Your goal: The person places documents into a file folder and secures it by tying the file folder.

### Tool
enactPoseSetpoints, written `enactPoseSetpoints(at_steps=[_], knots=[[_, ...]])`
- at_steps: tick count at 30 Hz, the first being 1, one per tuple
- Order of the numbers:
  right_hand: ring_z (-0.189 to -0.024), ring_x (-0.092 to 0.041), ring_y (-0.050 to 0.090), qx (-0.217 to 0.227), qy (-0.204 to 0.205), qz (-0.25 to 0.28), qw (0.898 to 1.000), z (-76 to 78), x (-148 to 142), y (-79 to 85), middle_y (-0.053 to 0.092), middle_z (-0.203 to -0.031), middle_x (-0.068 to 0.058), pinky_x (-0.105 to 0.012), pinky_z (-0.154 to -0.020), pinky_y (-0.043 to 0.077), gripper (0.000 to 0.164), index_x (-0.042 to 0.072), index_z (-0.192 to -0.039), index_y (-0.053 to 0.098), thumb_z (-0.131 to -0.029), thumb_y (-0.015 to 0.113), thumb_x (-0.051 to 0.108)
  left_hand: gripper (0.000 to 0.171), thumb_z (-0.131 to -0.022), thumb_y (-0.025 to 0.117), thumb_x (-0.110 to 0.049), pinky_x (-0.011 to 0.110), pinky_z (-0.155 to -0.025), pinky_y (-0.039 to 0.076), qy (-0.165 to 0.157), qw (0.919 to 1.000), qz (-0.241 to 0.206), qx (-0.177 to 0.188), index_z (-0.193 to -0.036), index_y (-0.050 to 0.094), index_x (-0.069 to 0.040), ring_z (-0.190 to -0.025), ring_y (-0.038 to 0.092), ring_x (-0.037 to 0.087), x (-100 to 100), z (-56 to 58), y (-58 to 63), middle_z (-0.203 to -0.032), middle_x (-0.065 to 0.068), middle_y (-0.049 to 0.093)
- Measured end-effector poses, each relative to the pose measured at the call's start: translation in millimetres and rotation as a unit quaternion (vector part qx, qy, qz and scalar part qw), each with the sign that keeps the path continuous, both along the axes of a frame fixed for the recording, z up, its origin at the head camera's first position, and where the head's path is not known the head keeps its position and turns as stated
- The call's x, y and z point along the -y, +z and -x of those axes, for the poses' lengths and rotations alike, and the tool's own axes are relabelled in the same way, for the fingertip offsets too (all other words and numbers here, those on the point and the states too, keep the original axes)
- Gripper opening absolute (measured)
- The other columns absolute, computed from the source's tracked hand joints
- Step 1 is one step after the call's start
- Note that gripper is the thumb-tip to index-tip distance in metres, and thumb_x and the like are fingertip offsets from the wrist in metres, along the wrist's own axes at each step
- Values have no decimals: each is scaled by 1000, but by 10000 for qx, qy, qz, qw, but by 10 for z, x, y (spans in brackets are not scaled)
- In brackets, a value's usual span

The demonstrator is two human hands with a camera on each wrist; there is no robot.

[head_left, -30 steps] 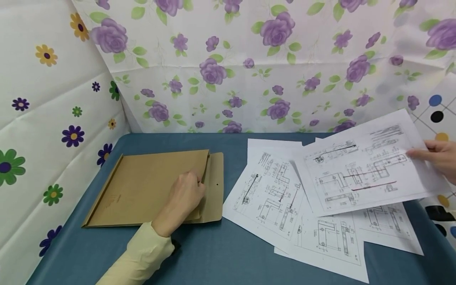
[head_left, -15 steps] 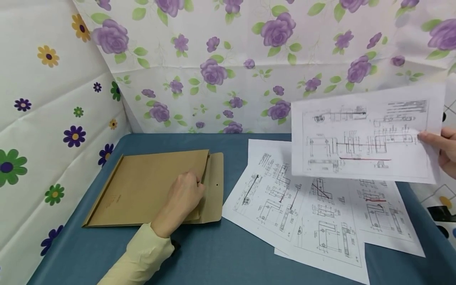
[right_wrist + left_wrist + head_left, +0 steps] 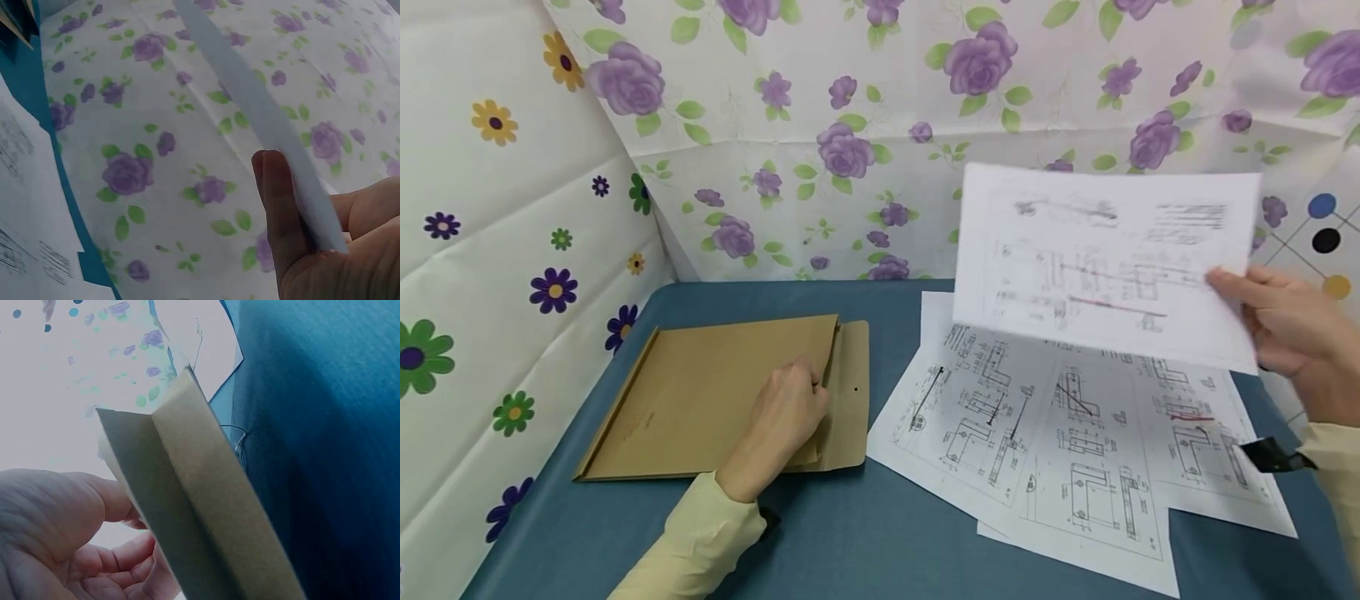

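A brown cardboard document folder (image 3: 700,392) lies flat on the table, its flap (image 3: 853,400) extending to the right. At the folder's right-hand opening my left hand (image 3: 784,421) pinches the edge. The left wrist view shows the thumb and curled fingers at the folded cardboard edge (image 3: 206,469). Raised above the table, a white drawing sheet (image 3: 1097,258) with a red line is pinched at its right side by my right hand (image 3: 1288,321). That sheet appears edge-on in the right wrist view. Below it, several printed drawing sheets (image 3: 955,483) lie fanned out and overlapping.
The blue-covered table (image 3: 850,550) ends at the back against a white floral cloth (image 3: 790,208). Another flowered cloth (image 3: 497,292) borders the left side. A thin string (image 3: 236,430) hangs by the folder. A black strap end (image 3: 1273,457) sticks out at the right wrist.
The drawing sheet was lifted off the pile, then moved left with my right hand, whose forearm has come into view. My left hand stays at the folder's edge.
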State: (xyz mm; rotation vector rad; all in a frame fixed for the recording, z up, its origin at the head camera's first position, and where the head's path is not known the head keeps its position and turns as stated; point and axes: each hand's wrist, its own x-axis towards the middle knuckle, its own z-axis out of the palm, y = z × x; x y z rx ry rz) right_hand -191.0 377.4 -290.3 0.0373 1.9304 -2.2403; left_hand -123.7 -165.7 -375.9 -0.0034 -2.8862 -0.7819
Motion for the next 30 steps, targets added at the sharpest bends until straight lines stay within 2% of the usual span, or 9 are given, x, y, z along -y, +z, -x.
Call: enactPoseSetpoints(at_steps=[2, 7, 11, 14, 17, 20, 24, 30], knots=[[-88, -21, 76, 231, 193, -494, 9983, 5, 133, -49, 76, -106, 4, -40, -66, 61, 22, 34, -123, 70, -104, 60, 28, 33, -82, 55, 9, 30, -52, 23, 27, 10000, 26, 24, -65, 37, -13, -57, 27, 15, 0, -1, 2, -67, -1, 24], [-83, -25, 76, 509, 475, -612, 9957, 10, 476, -245, 77, -101, -1, -39, -64, 61, 17, 32, -111, 76, -104, 62, 24, 28, -84, 57, 8, 30, -51, 26, 61, 10000, 51, 52, -67, 43, -10, -57, 33, 16, -7, -6, 6, -67, 0, 28], [-86, -25, 76, 511, 814, -982, 9905, 7, 734, -439, 77, -104, 1, -40, -67, 61, 20, 27, -124, 66, -105, 61, 27, 29, -84, 58, 7, 29, -50, 26, 73, 9999, 51, 46, -66, 43, -10, -57, 33, 16, -8, -7, 5, -67, 0, 30], [-92, -26, 76, 532, 1097, -1272, 9844, -10, 898, -531, 75, -108, 2, -41, -72, 61, 41, 17, -143, 50, -106, 60, 31, 33, -82, 57, 8, 29, -50, 24, 46, 10000, 29, 44, -65, 38, -13, -56, 29, 15, -2, -5, 3, -67, -1, 26], [-94, -26, 75, 541, 1249, -1378, 9811, -21, 1013, -600, 75, -110, 2, -42, -75, 61, 59, 4, -154, 37, -107, 58, 31, 33, -82, 57, 7, 30, -51, 23, 21, 10000, 14, 61, -66, 37, -14, -57, 26, 15, 5, -6, 6, -68, -1, 25], [-95, -26, 75, 541, 1331, -1386, 9799, -34, 1087, -647, 74, -110, 3, -43, -76, 61, 65, -2, -157, 31, -107, 57, 30, 27, -82, 58, 6, 30, -52, 26, 3, 10000, 41, 67, -67, 43, -11, -58, 32, 16, 10, -6, 10, -67, 0, 29], [-96, -25, 75, 560, 1452, -1282, 9795, -54, 1155, -687, 74, -111, 1, -43, -75, 61, 65, -5, -158, 30, -107, 57, 26, 20, -83, 58, 6, 30, -52, 29, -10, 9999, 60, 85, -71, 49, -8, -59, 37, 17, 8, -8, 16, -68, 1, 35], [-97, -26, 75, 598, 1608, -1145, 9785, -72, 1260, -749, 73, -114, -2, -43, -76, 61, 65, -5, -158, 29, -107, 58, 23, 27, -80, 55, 7, 30, -53, 23, -23, 9999, -38, 139, -69, 39, -12, -59, 26, 15, 8, -7, 15, -69, -1, 25]])
